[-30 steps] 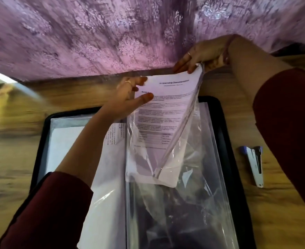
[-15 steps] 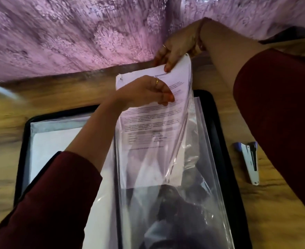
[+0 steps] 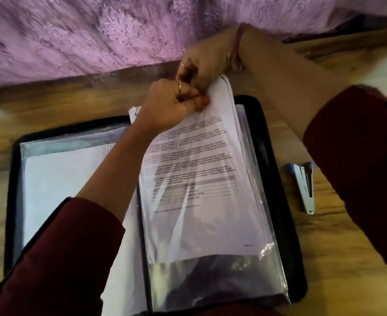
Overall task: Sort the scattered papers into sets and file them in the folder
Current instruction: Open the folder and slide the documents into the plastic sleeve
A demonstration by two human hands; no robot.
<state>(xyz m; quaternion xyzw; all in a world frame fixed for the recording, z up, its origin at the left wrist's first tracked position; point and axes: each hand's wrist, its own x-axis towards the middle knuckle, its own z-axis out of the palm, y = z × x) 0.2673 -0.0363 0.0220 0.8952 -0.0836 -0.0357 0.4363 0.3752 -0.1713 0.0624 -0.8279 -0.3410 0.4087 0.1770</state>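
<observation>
Both hands' fingers (image 3: 201, 100) pinched on printed sheets (image 3: 199, 160) inside glossy, crinkled clear sleeve (image 3: 252, 277).

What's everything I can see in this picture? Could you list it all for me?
folder: one, black, lying open on the table
clear sleeve: one, transparent, on the folder's right half
printed papers: one set, white, partly inside the sleeve
filed sheets: white, under plastic on the folder's left half
stapler: one, white and blue, right of the folder
table: one, brown wood
cloth: pink-purple, patterned, beyond the table
left hand: fingers pinching the papers' top edge
right hand: fingers at the same top edge
</observation>
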